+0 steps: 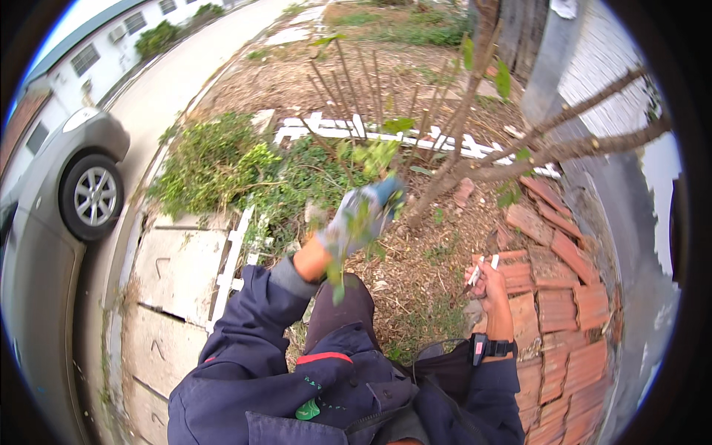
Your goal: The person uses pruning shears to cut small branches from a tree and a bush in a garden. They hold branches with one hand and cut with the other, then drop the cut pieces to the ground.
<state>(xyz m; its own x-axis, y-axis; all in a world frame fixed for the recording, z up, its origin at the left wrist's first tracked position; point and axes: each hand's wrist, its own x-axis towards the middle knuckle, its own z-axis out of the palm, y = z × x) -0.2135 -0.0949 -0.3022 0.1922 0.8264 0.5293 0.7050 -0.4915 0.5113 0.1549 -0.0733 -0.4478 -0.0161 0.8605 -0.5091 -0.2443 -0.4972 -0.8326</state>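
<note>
Pinching a white two-pronged hand tool [475, 276] in the right hand [491, 286], which sits right of and below the shrub trunk [426, 202]. Left gloved hand [362, 216] is just left of the trunk, so the nearer one; blurred, can't tell if its grip is spread or closed. Leafy sprig [337, 288] overlaps that glove, left of the trunk, long axis roughly up-down in view. Surface around trunk: dry litter [393, 285]. Terracotta tiles [560, 311] right of it, white fence [319, 129] beyond, grey car [44, 282] far left.
</note>
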